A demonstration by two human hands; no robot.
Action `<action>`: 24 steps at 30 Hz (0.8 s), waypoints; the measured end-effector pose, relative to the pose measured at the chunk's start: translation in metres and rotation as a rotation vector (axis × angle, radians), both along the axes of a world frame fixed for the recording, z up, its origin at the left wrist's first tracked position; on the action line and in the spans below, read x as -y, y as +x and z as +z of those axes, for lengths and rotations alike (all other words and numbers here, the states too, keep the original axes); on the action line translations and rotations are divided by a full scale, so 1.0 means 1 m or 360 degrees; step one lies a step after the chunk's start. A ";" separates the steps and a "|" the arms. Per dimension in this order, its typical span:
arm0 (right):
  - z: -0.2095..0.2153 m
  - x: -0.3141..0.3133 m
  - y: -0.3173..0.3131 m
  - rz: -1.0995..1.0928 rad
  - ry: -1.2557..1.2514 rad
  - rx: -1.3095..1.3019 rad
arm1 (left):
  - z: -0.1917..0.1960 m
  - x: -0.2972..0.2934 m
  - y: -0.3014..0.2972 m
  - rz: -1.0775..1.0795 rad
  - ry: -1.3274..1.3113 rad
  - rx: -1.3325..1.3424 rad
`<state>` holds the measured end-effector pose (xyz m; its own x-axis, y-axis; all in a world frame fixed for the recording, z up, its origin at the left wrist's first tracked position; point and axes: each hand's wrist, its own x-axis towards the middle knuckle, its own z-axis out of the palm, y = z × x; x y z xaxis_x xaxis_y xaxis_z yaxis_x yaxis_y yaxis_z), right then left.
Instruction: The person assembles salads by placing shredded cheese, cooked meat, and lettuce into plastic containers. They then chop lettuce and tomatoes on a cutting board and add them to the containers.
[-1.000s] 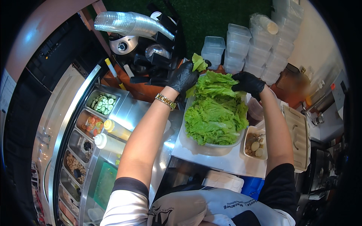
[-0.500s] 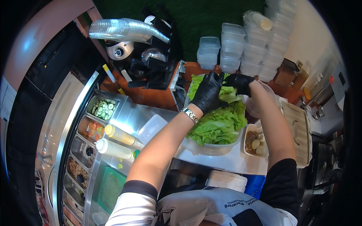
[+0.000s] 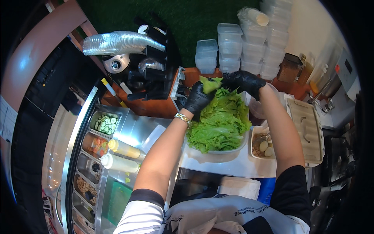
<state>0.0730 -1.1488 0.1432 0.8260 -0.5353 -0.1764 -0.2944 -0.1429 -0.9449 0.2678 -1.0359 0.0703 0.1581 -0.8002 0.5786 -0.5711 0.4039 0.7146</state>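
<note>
Lettuce pile [image 3: 220, 124] sits in a clear tub [image 3: 230, 150] on the white bench [image 3: 212, 164], straight ahead of the body, with its long axis running roughly away from the person. Both hands are at its far end. Key relation: a loose leaf piece [image 3: 210, 85] is up off the pile at the far left corner, inside the left grip, with the right fingers just beside it on the right; the bulk of the pile lies nearer the body, below and to the right of the left hand. Left hand [image 3: 198, 100], black glove, is the nearer of the 2 to that leaf: thumb and fingers pinching it, wrist coming in from the near left. Right hand [image 3: 244, 82], same glove, reaches over the far right corner, fingers curled down and pointing left toward the leaf; can't tell if they're pinching anything, the dark glove hides the tips. Right of the tub, just beside it: a white bowl [image 3: 254, 151] with 2 pale round pieces in it. Further right, a beige lid [image 3: 306, 134]. Left, well apart: a yellow bottle [image 3: 126, 149] and a white bottle [image 3: 120, 163] lying side by side. Beyond the hands: stacked clear boxes [image 3: 230, 46].
</note>
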 end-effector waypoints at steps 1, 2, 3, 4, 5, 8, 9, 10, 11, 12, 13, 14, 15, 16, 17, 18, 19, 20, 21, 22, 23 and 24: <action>0.002 -0.001 -0.001 -0.0071 0.0006 0.0022 | 0.004 -0.006 0.002 -0.0024 0.0142 -0.0420; 0.002 -0.003 -0.001 -0.0092 0.0021 0.0095 | 0.013 -0.008 0.010 -0.0171 0.0345 -0.0858; 0.001 -0.007 0.000 -0.0143 0.0028 0.0153 | 0.019 -0.016 0.015 -0.0144 0.0318 -0.1018; -0.003 -0.012 0.003 -0.0140 0.0027 0.0196 | 0.026 -0.018 0.018 -0.0351 0.0219 -0.1254; -0.009 -0.020 0.007 -0.0181 0.0096 0.0214 | 0.031 -0.020 0.021 -0.0628 0.0041 -0.1474; -0.037 -0.051 0.021 -0.0275 0.0189 0.0515 | 0.033 -0.021 0.027 -0.0698 0.0121 -0.1845; -0.046 -0.059 0.028 -0.0350 0.0082 0.0659 | 0.029 -0.021 0.027 -0.0696 0.0149 -0.1956; -0.055 -0.067 0.036 -0.0479 -0.0301 0.0803 | 0.023 -0.019 0.026 -0.0689 0.0195 -0.1946; -0.063 -0.073 0.043 -0.0610 -0.0662 0.0881 | 0.015 -0.016 0.023 -0.0411 0.0239 -0.1842; -0.070 -0.078 0.043 -0.0593 -0.0802 0.0905 | 0.006 -0.014 0.019 -0.0423 0.0354 -0.1878; -0.077 -0.083 0.044 -0.0606 -0.0913 0.0841 | -0.003 -0.013 0.016 -0.0362 0.0515 -0.1927; -0.083 -0.086 0.045 -0.0620 -0.1025 0.0836 | -0.012 -0.015 0.012 -0.0420 0.0465 -0.1805; -0.088 -0.088 0.044 -0.0539 -0.0760 0.0706 | -0.018 -0.016 0.010 -0.0351 0.0706 -0.1832; -0.092 -0.088 0.043 -0.0549 -0.0858 0.0561 | -0.023 -0.018 0.008 -0.0458 0.0725 -0.1792; -0.096 -0.088 0.042 -0.0539 -0.0890 0.0436 | -0.027 -0.021 0.007 -0.0480 0.0797 -0.1759; -0.099 -0.088 0.040 -0.0561 -0.0957 0.0430 | -0.028 -0.022 0.006 -0.0500 0.0838 -0.1694; -0.103 -0.087 0.038 -0.0576 -0.0977 0.0392 | -0.028 -0.024 0.006 -0.0517 0.0875 -0.1632; -0.106 -0.086 0.036 -0.0577 -0.0990 0.0370 | -0.028 -0.027 0.005 -0.0524 0.0913 -0.1584; -0.110 -0.085 0.035 -0.0613 -0.1018 0.0361 | -0.026 -0.029 0.005 -0.0552 0.0905 -0.1503; -0.113 -0.084 0.034 -0.0639 -0.1044 0.0370 | -0.025 -0.031 0.004 -0.0576 0.0896 -0.1431; -0.116 -0.082 0.034 -0.0666 -0.1072 0.0380 | -0.024 -0.032 0.004 -0.0652 0.0867 -0.1373; -0.119 -0.081 0.032 -0.0684 -0.1067 0.0345 | -0.023 -0.034 0.003 -0.0640 0.0879 -0.1401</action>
